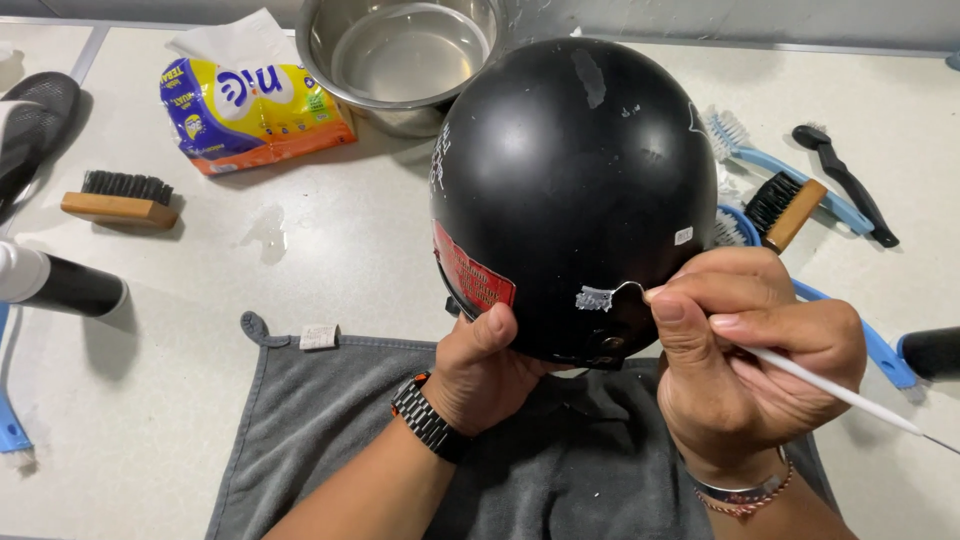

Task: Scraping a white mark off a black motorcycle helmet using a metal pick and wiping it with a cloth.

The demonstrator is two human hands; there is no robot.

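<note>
A matte black helmet [565, 190] stands on a grey towel [320, 420], its shell marked with a red sticker and a torn silvery sticker remnant [597, 297]. My left hand [480, 375], with a black watch on the wrist, grips the helmet's lower rim, thumb pressed on the shell. My right hand [750, 350] pinches a thin white stick tool [840, 392] and holds its tip against the peeling edge of the sticker remnant.
A steel bowl of water [400, 60] stands behind the helmet, a yellow tissue pack [250, 110] to its left. A wooden brush [120, 198] lies at left. Blue and black brushes [800, 185] lie at right. A black cylinder [70, 287] sits at the left edge.
</note>
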